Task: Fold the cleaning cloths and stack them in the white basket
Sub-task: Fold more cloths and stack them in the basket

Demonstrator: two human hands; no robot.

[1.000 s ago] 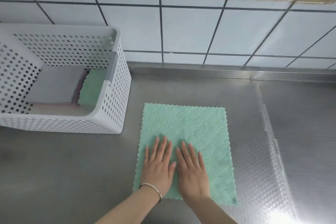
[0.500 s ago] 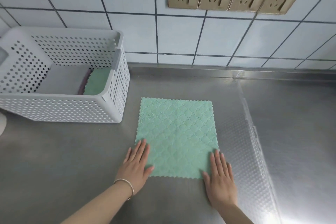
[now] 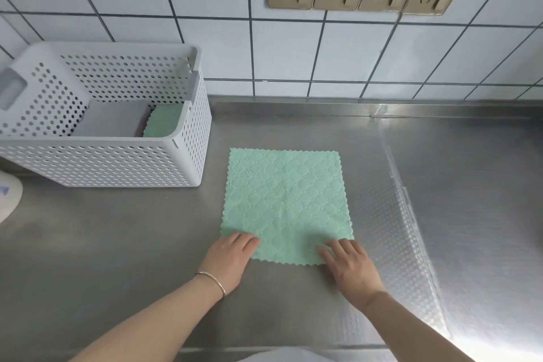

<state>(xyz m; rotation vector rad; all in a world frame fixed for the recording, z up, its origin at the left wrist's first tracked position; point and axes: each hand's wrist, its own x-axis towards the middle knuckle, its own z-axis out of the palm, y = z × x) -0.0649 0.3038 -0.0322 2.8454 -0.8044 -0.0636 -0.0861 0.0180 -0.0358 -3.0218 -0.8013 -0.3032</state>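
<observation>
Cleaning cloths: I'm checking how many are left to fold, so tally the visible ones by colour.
Green: 2, one flat on the counter, one in the white basket
Grey: 1, in the basket
Pink: 1, only an edge showing
Total: 4

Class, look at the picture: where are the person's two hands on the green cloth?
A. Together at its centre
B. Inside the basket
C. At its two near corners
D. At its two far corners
C: the left hand and right hand each sit at a near corner of the green cloth.
</observation>
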